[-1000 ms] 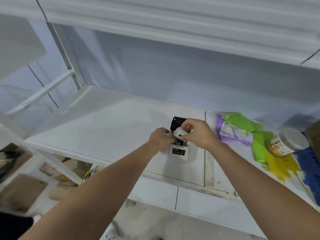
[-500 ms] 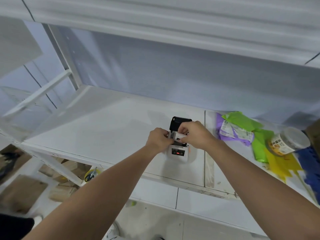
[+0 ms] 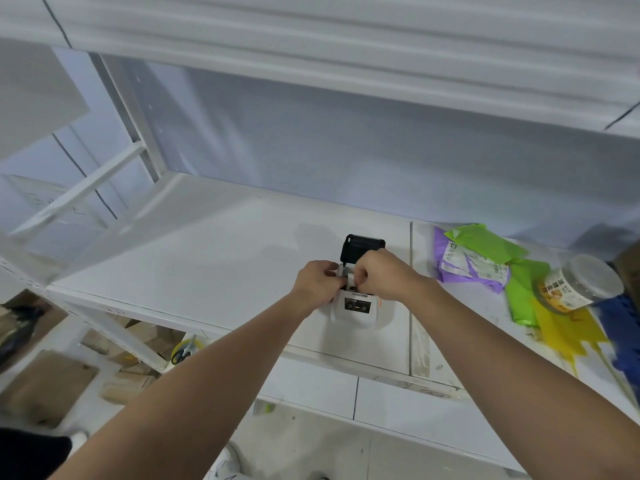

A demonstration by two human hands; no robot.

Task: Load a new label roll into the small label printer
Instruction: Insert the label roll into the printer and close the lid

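Observation:
A small white label printer (image 3: 356,311) stands on the white shelf (image 3: 207,271), its black lid (image 3: 362,248) tipped open toward the back. A white label roll (image 3: 350,279) sits low in the printer's open bay, mostly hidden by fingers. My right hand (image 3: 384,275) pinches the roll from the right and above. My left hand (image 3: 317,284) holds the printer's left side, its fingertips touching the roll's left end.
To the right on the shelf lie purple and green plastic bags (image 3: 485,258), a clear jar with a yellow label (image 3: 575,284), and yellow and blue bags (image 3: 571,330). A higher shelf (image 3: 346,46) overhangs. Cardboard and tape (image 3: 183,349) lie on the floor below left.
The label roll has gone down from above the printer into its open bay. Both hands have drawn together over the bay.

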